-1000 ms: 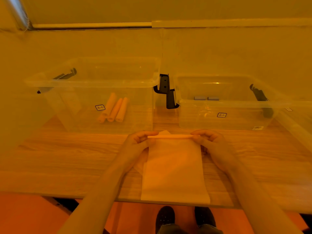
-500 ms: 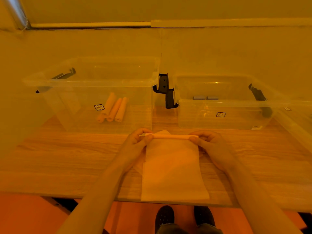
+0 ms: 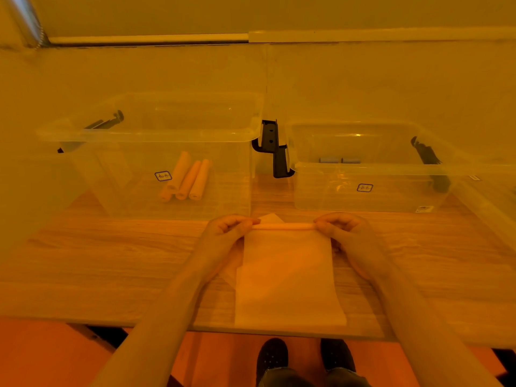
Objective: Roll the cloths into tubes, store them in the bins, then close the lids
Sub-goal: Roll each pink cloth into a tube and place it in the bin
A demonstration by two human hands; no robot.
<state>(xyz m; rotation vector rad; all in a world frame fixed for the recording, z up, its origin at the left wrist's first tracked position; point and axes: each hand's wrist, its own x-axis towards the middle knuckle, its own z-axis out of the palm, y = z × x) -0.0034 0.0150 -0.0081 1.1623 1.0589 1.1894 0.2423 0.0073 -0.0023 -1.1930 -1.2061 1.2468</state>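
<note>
A pale cloth (image 3: 289,277) lies flat on the wooden table (image 3: 111,261), its near edge at the table's front. Its far edge is rolled into a thin tube (image 3: 283,226). My left hand (image 3: 226,233) pinches the tube's left end and my right hand (image 3: 344,233) pinches its right end. A corner of another cloth (image 3: 269,218) shows behind the roll. The clear left bin (image 3: 156,135) stands open and holds three rolled cloths (image 3: 187,180). The clear right bin (image 3: 377,166) is open too, with two small grey rolls (image 3: 339,160) at its back.
Black latch handles hang on the bins' sides, one pair (image 3: 272,148) in the gap between the bins. A clear lid (image 3: 491,196) leans at the far right. The wall rises right behind the bins. My shoes (image 3: 304,358) show under the table edge.
The rolled edge has grown slightly thicker and the cloth's near edge has slid a little away from the table's front. Both hands stay at the roll's ends.
</note>
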